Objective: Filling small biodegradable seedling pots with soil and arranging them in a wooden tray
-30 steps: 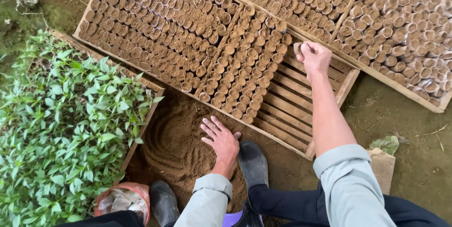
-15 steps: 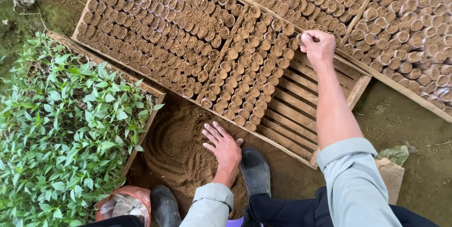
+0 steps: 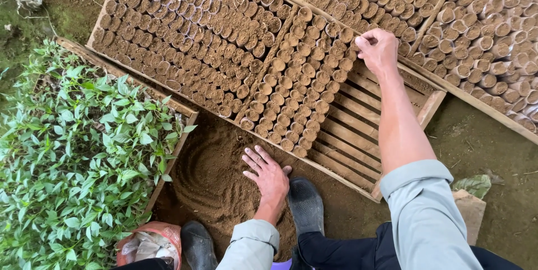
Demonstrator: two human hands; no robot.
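Right hand [image 3: 380,51], grip pinched narrow, touched soil-filled paper pots [image 3: 305,79] in the far wooden tray [image 3: 364,135]. Left hand [image 3: 270,176] lay flat, fingers spread, on near loose soil [image 3: 207,180].

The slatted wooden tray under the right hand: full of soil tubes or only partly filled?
Partly filled. Soil tubes cover the wooden tray up to the right hand; beyond it, bare slats show.
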